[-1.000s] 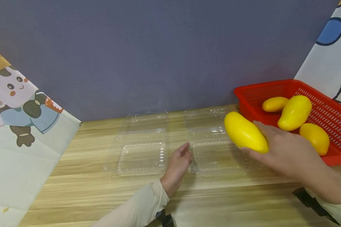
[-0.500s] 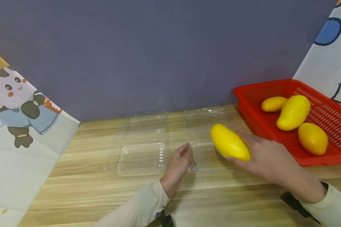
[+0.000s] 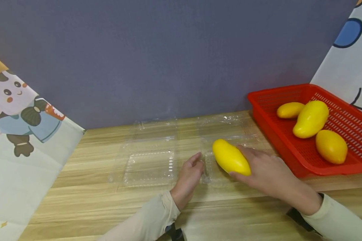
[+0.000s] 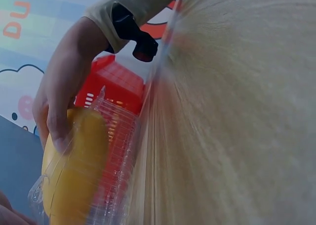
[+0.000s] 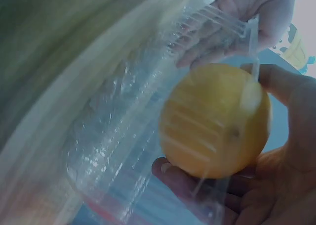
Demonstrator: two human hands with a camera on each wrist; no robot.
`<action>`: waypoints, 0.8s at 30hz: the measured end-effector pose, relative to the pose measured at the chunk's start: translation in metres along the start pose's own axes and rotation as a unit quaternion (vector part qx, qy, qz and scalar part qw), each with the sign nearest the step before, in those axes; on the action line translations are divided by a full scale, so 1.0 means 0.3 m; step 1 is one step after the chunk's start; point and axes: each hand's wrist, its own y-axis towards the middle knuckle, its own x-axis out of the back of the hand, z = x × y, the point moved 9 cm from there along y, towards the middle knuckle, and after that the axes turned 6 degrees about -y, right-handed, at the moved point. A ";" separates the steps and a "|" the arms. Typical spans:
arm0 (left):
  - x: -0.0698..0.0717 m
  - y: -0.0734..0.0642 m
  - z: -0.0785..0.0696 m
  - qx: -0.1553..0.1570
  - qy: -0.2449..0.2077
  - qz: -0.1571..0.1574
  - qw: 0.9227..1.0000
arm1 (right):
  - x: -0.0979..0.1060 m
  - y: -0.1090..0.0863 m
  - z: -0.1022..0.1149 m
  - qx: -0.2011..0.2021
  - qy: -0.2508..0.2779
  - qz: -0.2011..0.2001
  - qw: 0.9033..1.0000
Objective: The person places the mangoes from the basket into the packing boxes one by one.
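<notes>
My right hand point(image 3: 268, 172) grips a yellow mango point(image 3: 230, 158), fingers and thumb around its sides. The mango is low over the base of the right clear plastic clamshell box point(image 3: 207, 169), whose lid lies folded back toward the wall. Seen from the left wrist, the mango point(image 4: 76, 160) shows through the box's clear side wall. My left hand point(image 3: 188, 172) rests at the left edge of that box, thumb up. The right wrist view has the left hand's fingers point(image 5: 210, 44) extended along the plastic, behind the mango point(image 5: 215, 123).
A second clear clamshell box point(image 3: 149, 167) lies opened out on the wooden table point(image 3: 87, 201), left of the hands. To the right stands a red basket point(image 3: 274, 139) holding a large mango point(image 3: 312, 118), a rounder one point(image 3: 331, 146) and a small one point(image 3: 290, 110). A grey wall point(image 3: 169, 60) rises behind.
My right hand has carried the mango left and down, from beside the red basket to over the right box's base. The left hand has stayed at the box's edge.
</notes>
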 end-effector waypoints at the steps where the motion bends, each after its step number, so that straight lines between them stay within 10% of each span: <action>1: 0.000 -0.001 -0.001 -0.001 -0.001 0.001 1.000 | -0.004 0.002 0.005 0.002 0.000 -0.001 1.000; 24: -0.010 -0.006 -0.012 -0.021 -0.008 0.003 1.000 | -0.067 0.046 0.057 0.013 0.024 0.020 0.999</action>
